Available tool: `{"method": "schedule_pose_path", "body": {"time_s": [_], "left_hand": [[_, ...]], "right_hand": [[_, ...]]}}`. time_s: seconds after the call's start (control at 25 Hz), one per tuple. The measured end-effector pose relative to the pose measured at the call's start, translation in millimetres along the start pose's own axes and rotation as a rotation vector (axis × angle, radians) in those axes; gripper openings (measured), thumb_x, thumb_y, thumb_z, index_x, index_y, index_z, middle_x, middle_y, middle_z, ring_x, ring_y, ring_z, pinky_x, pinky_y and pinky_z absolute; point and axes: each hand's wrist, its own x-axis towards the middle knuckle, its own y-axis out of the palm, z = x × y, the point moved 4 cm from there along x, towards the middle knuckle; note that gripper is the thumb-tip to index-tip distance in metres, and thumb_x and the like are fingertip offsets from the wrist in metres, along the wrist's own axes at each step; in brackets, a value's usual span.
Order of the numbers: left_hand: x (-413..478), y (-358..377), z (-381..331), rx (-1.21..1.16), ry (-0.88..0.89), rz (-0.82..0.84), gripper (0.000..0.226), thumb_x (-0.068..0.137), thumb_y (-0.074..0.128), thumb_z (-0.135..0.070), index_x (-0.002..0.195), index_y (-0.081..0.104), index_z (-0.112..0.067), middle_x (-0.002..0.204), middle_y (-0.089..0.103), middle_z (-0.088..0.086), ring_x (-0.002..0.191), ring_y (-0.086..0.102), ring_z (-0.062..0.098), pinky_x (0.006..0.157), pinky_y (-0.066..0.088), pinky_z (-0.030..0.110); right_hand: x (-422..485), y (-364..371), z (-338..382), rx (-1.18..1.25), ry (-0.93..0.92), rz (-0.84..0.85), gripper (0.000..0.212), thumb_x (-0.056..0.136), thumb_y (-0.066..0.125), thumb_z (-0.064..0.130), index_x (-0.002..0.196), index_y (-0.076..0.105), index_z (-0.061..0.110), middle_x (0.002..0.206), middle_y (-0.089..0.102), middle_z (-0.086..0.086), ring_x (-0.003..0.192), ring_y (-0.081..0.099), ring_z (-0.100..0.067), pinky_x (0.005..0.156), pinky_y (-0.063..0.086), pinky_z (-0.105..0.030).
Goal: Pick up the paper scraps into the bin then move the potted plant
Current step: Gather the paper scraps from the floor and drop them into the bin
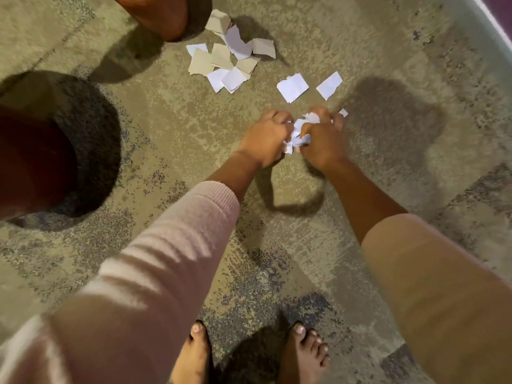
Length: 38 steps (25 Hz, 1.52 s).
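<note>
My left hand (264,139) and my right hand (322,142) are pressed together low over the carpet, both gripping a crumpled wad of white paper scraps (300,128) between them. Two loose white scraps (292,87) (329,85) lie just beyond my hands. A pile of several white and tan scraps (230,58) lies farther off. The terracotta pot (158,15) of the plant stands at the top edge; the plant itself is out of view. A dark reddish round bin (33,167) sits at the left edge.
The floor is a mottled beige and grey carpet (166,128). My bare feet (194,353) (304,350) stand at the bottom. A pale raised edge (490,15) runs across the top right corner.
</note>
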Motion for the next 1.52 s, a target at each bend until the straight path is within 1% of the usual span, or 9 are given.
{"method": "schedule_pose_path", "body": {"time_s": [0.16, 0.32, 0.4, 0.52, 0.72, 0.84, 1.08, 1.32, 1.52], "left_hand": [[-24.3, 0.7, -2.4, -0.086, -0.045, -0.159, 0.025, 0.086, 0.053, -0.009, 0.11, 0.058, -0.012, 0.111, 0.064, 0.012, 0.1, 0.06, 0.037, 0.073, 0.047, 0.042], [-56.3, -5.1, 16.2, -0.291, -0.214, -0.23, 0.046, 0.086, 0.058, -0.007, 0.127, 0.042, -0.018, 0.099, 0.068, 0.015, 0.085, 0.065, 0.036, 0.068, 0.051, 0.043], [-82.8, -17.3, 26.1, -0.354, -0.258, -0.309, 0.045, 0.084, 0.06, -0.005, 0.125, 0.047, -0.017, 0.101, 0.068, 0.013, 0.087, 0.066, 0.034, 0.07, 0.053, 0.043], [-129.1, -45.0, 41.3, -0.337, -0.257, -0.403, 0.021, 0.08, 0.062, 0.001, 0.099, 0.062, -0.007, 0.099, 0.065, 0.01, 0.093, 0.063, 0.032, 0.074, 0.052, 0.041], [-230.9, -121.4, 67.2, -0.383, -0.329, -0.646, 0.008, 0.083, 0.058, -0.01, 0.09, 0.063, -0.009, 0.094, 0.064, 0.005, 0.089, 0.06, 0.026, 0.075, 0.049, 0.037], [-297.7, -170.5, 88.0, -0.405, -0.408, -0.786, 0.013, 0.083, 0.052, -0.02, 0.089, 0.061, -0.012, 0.093, 0.063, 0.001, 0.086, 0.058, 0.022, 0.071, 0.048, 0.034], [-409.2, -242.7, 158.9, -0.398, -0.695, -1.041, 0.021, 0.076, 0.059, 0.003, 0.09, 0.057, -0.012, 0.092, 0.059, 0.0, 0.085, 0.052, 0.017, 0.072, 0.037, 0.02], [-471.0, -252.1, 221.7, -0.397, -0.846, -0.981, 0.024, 0.083, 0.063, -0.011, 0.104, 0.054, -0.018, 0.106, 0.058, -0.004, 0.098, 0.051, 0.016, 0.078, 0.04, 0.022], [-479.0, -244.2, 244.6, -0.392, -0.836, -0.857, 0.032, 0.083, 0.071, -0.022, 0.11, 0.054, -0.017, 0.111, 0.057, -0.003, 0.105, 0.05, 0.017, 0.084, 0.04, 0.023]], "right_hand": [[-18.7, 4.6, 10.0, 0.063, -0.075, -0.12, 0.025, 0.088, 0.06, 0.011, 0.113, 0.064, 0.011, 0.135, 0.049, -0.011, 0.12, 0.049, -0.035, 0.096, 0.043, -0.039], [-37.0, -4.4, 29.4, 0.275, -0.11, -0.232, 0.024, 0.083, 0.061, 0.001, 0.106, 0.06, 0.009, 0.117, 0.057, -0.016, 0.104, 0.059, -0.037, 0.087, 0.048, -0.04], [-49.3, -14.4, 47.9, 0.348, -0.134, -0.27, 0.039, 0.08, 0.061, -0.002, 0.116, 0.055, 0.014, 0.119, 0.058, -0.013, 0.109, 0.057, -0.033, 0.09, 0.049, -0.04], [-72.1, -33.8, 92.4, 0.385, -0.191, -0.284, 0.058, 0.078, 0.062, -0.003, 0.13, 0.048, 0.019, 0.123, 0.058, -0.008, 0.117, 0.051, -0.026, 0.096, 0.046, -0.037], [-126.2, -87.9, 201.5, 0.335, -0.482, -0.445, 0.043, 0.07, 0.059, -0.008, 0.11, 0.058, 0.008, 0.103, 0.061, -0.011, 0.097, 0.054, -0.029, 0.08, 0.047, -0.035], [-153.7, -118.8, 285.8, 0.378, -0.63, -0.445, 0.038, 0.069, 0.056, -0.007, 0.103, 0.056, 0.01, 0.097, 0.057, -0.01, 0.093, 0.05, -0.024, 0.076, 0.044, -0.032], [-188.2, -150.7, 447.8, 0.35, -0.829, -0.38, 0.034, 0.075, 0.06, -0.002, 0.107, 0.054, 0.01, 0.105, 0.056, -0.009, 0.099, 0.052, -0.026, 0.078, 0.047, -0.033], [-191.5, -135.2, 542.1, 0.291, -0.904, -0.249, 0.06, 0.074, 0.07, 0.001, 0.128, 0.046, 0.014, 0.121, 0.049, -0.008, 0.111, 0.05, -0.025, 0.089, 0.051, -0.036], [-182.8, -116.3, 556.6, 0.209, -0.888, -0.213, 0.06, 0.077, 0.075, 0.02, 0.13, 0.046, 0.018, 0.126, 0.049, -0.006, 0.111, 0.048, -0.025, 0.087, 0.047, -0.034]]}}
